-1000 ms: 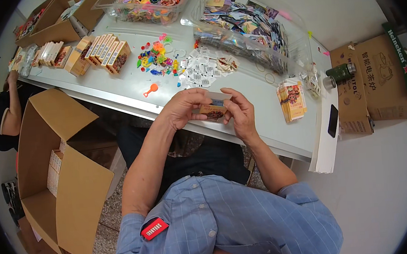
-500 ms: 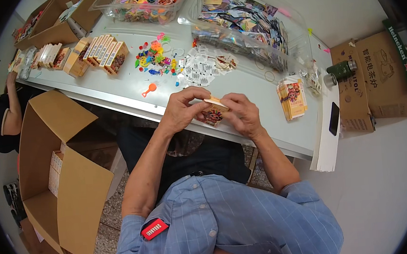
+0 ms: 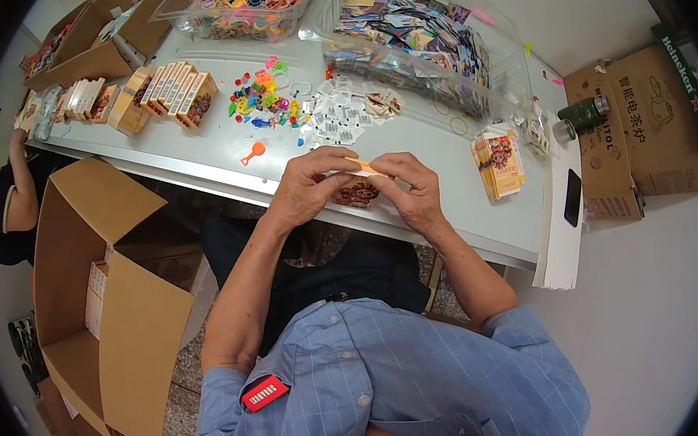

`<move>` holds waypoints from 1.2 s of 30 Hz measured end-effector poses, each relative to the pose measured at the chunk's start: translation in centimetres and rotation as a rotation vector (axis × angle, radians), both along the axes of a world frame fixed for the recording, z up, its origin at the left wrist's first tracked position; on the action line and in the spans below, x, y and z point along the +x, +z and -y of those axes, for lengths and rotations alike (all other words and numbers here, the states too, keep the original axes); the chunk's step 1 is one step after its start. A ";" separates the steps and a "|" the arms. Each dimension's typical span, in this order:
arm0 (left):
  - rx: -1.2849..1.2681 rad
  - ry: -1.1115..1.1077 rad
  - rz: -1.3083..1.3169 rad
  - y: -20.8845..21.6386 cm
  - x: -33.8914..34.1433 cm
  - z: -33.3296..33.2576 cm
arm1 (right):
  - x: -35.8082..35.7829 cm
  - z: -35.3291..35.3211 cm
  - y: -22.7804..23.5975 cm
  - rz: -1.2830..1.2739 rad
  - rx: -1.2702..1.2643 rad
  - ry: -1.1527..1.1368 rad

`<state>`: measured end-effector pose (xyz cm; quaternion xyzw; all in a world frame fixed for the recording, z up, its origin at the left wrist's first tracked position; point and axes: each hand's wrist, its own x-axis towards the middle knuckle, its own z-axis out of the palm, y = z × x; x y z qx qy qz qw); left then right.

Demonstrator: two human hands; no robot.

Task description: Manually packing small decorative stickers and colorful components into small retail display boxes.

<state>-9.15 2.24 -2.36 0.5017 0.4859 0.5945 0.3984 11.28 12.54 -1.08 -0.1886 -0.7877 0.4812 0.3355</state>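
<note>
Both my hands grip a small printed cardboard box [image 3: 355, 194] at the near edge of the table. My left hand [image 3: 310, 187] is closed on its left side, and my right hand [image 3: 412, 188] pinches its right side, with both thumbs near the top flap. The box's orange upper end shows between the fingers; its lower part is partly hidden. Beyond my hands lie small white printed slips [image 3: 337, 114], a heap of colourful plastic trinkets [image 3: 266, 101] and an orange toy spoon-like piece [image 3: 253, 152]. On the right rests a stack of flat yellow boxes [image 3: 498, 165].
Clear tubs of small packets [image 3: 414, 57] and coloured trinkets [image 3: 246, 9] stand at the back. Filled boxes [image 3: 183, 92] line the left. A large open carton [image 3: 141, 341] is beside me; a phone [image 3: 573, 198] lies right. Another person's arm [image 3: 22, 182] reaches in at far left.
My right fingers have shifted to the box's top edge, and its upper end now looks flatter. The box stays between both hands.
</note>
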 end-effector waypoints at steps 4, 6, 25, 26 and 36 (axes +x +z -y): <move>-0.080 -0.021 0.052 1.6 0.3 0.4 | 0.0 0.0 0.6 0.052 -0.071 -0.032; -0.164 -0.051 0.136 2.5 0.2 0.4 | 0.1 -0.3 0.7 0.050 -0.063 -0.014; -0.239 -0.142 0.046 1.6 -1.2 -1.4 | -0.2 -0.1 -0.2 -0.028 -0.366 -0.063; -0.218 -0.148 0.050 1.4 -1.2 -1.2 | -0.1 -0.1 -0.5 -0.026 -0.367 -0.063; -0.186 -0.098 0.064 0.7 -0.7 -0.3 | 0.3 -0.2 -1.3 -0.042 0.013 -0.009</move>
